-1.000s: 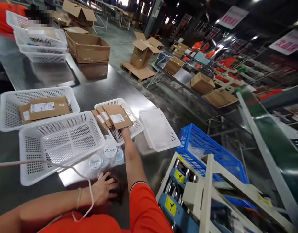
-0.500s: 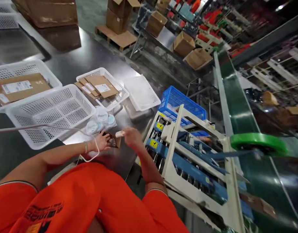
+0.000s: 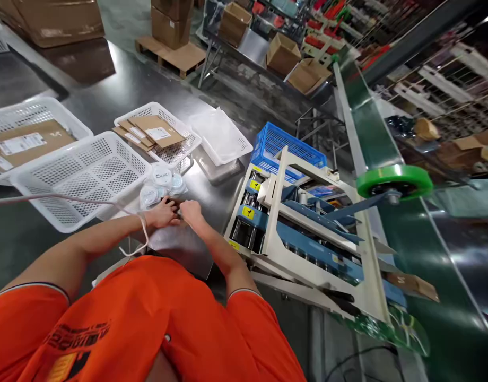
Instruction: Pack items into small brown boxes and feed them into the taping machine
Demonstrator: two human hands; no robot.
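My left hand (image 3: pixel 163 213) is low on the metal table, its fingers curled over a small brown cardboard piece (image 3: pixel 183 223) that the hands mostly cover. Right beside it, my right hand (image 3: pixel 191 212) is closed, fingers pinched together at the same piece. Whatever the right fingers hold is hidden. Just beyond the left hand lie round, white-lidded tubs (image 3: pixel 162 175) in clear plastic wrap. A pale cable (image 3: pixel 142 225) hangs across my left wrist.
An empty-looking white basket (image 3: pixel 85 170) stands to the left. Other white baskets hold brown cardboard mailers (image 3: pixel 158 132). A white tray (image 3: pixel 220 135) sits farther back. To the right are a roller machine (image 3: pixel 299 223), a blue crate (image 3: pixel 286 151) and a green conveyor belt (image 3: pixel 435 254).
My right hand has moved left and down to meet the left hand; the small pale object seen in it earlier is now hidden. The view has shifted slightly.
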